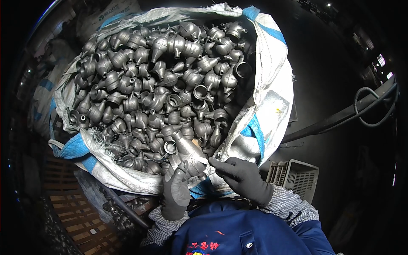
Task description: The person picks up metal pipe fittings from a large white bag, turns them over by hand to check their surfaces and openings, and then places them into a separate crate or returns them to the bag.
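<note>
A grey metal casting, bulbous with a tapering neck, is held upright over the near edge of a big white woven sack. My left hand, in a dark grey glove, is closed around its lower left side. My right hand, gloved alike, has its index finger stretched to the casting's right side. The other right fingers are curled under, and whatever they hold is hidden. Many similar castings fill the sack, lying jumbled with round openings and short spouts showing.
Blue straps and loose threads hang at the sack's rim. A grey plastic crate stands at the right, below a dark slanting bar with a looped cable. Brown slatted crating lies at the lower left.
</note>
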Motion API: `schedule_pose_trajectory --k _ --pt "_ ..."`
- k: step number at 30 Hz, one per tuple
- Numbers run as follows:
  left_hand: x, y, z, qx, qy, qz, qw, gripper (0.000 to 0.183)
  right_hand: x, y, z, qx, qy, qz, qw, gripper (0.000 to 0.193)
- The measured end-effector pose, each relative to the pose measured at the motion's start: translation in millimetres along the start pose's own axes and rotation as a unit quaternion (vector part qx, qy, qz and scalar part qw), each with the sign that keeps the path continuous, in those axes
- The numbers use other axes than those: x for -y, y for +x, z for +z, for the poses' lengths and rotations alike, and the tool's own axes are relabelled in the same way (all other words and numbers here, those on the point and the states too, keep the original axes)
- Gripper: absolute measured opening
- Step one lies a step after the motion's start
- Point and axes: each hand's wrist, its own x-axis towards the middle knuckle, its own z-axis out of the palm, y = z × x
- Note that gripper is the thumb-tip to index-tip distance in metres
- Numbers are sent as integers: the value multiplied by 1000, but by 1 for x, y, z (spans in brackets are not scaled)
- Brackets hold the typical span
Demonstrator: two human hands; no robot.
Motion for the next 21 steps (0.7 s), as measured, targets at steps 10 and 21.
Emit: schedule_pose_trajectory --k 10,21 --pt "-1 1 -3 -4 46 11 999 37 -13 2 -28 40 -60 -5 997 44" --pt "-1 -2 4 -17 98 4 995 36 -5 6 -24 86 0 -2 996 42"
